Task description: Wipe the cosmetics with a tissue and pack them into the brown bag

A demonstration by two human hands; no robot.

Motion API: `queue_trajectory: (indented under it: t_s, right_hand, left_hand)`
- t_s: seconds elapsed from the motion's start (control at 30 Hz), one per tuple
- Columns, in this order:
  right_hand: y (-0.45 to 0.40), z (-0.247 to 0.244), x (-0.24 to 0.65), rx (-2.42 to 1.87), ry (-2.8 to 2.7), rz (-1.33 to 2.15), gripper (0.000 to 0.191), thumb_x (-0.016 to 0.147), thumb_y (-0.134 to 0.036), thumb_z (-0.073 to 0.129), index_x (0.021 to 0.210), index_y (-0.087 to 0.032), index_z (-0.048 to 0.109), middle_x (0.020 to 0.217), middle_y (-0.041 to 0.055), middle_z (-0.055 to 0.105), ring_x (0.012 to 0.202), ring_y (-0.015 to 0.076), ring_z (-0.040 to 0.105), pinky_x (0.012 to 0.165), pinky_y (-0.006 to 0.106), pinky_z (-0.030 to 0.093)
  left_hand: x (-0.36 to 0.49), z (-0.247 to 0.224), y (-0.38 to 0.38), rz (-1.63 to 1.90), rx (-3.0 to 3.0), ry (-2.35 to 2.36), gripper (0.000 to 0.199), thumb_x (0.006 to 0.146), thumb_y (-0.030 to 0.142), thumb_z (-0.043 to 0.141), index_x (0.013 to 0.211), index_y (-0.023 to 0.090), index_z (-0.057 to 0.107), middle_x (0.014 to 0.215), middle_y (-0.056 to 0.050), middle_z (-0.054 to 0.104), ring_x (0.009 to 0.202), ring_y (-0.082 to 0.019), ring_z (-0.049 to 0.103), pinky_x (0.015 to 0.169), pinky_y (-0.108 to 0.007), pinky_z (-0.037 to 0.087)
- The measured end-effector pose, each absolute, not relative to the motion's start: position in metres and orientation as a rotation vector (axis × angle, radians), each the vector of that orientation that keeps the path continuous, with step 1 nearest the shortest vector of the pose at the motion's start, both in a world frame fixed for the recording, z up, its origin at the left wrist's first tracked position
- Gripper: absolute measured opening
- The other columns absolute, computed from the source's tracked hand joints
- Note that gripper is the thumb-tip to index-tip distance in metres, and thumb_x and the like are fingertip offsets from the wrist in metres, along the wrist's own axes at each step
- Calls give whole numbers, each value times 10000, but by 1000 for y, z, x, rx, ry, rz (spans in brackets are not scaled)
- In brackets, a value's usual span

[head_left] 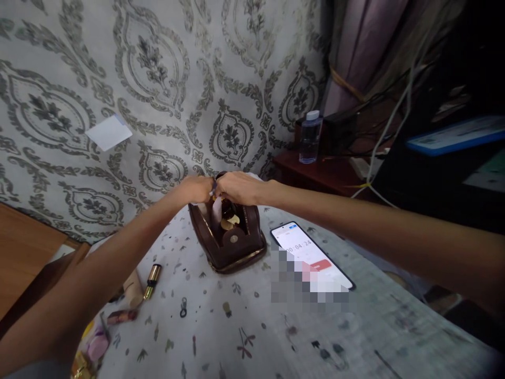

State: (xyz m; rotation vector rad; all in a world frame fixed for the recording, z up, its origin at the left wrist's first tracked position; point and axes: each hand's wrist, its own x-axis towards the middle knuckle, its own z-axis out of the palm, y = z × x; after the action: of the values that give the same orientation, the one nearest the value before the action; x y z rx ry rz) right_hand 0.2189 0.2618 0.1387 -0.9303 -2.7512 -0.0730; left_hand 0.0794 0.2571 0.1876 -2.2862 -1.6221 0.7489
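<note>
A brown handbag (236, 253) with a gold zip stands open on the patterned cloth (213, 321). Gold and white items (230, 223) show inside, too hidden to name. Over the bag's far end, my left hand (200, 189) and my right hand (240, 188) meet with fingers closed. A small dark and whitish thing (213, 192) shows between them; its kind is unclear, as is whether it belongs to the bag. Right of the bag lies a phone (300, 247) with a running timer on its lit screen, partly pixelated.
Near my left forearm lie a gold-and-black lipstick tube (153, 280), a beige tube (133, 289) and several small cosmetics. A clear bottle (310, 138) with a white cap stands on a dark red surface (290, 167) at the back right, beside cables (394, 126). Patterned wallpaper rises behind.
</note>
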Motion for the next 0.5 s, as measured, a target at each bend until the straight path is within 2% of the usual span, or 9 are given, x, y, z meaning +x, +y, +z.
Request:
queue_trajectory:
  t_s: [0.1, 0.23, 0.37, 0.5]
  right_hand:
    - [260, 138, 218, -973, -2749, -97, 315, 875, -117, 545, 1077, -227, 761, 1000, 85, 752, 903, 207, 677, 665, 254, 393]
    - [260, 137, 217, -984, -2740, -97, 301, 885, -134, 534, 1077, -206, 755, 1006, 106, 749, 900, 216, 678, 675, 263, 398]
    - [262, 134, 216, -985, -2735, -84, 299, 883, -126, 526, 1071, -189, 750, 1002, 111, 746, 893, 216, 675, 685, 265, 406]
    - [259, 136, 217, -986, -2771, -75, 280, 894, -132, 524, 1067, -149, 743, 1023, 132, 737, 920, 229, 671, 713, 275, 424]
  left_hand:
    - [81, 184, 253, 762, -2256, -1584, 421, 846, 237, 539, 1236, 110, 635, 1172, -217, 709, 1081, -350, 677, 856, -383, 541]
    - [85, 186, 255, 801, -2243, -1611, 404, 845, 215, 534, 1220, 130, 659, 1200, -201, 704, 1111, -350, 668, 883, -384, 539]
    - [91, 187, 259, 827, -2235, -1695, 428, 814, 199, 560, 1226, 140, 658, 1233, -185, 694, 1121, -333, 665, 859, -346, 542]
    - [89, 186, 262, 806, -2250, -1704, 404, 786, 214, 600, 1172, 123, 681, 1177, -194, 715, 1062, -326, 683, 803, -328, 541]
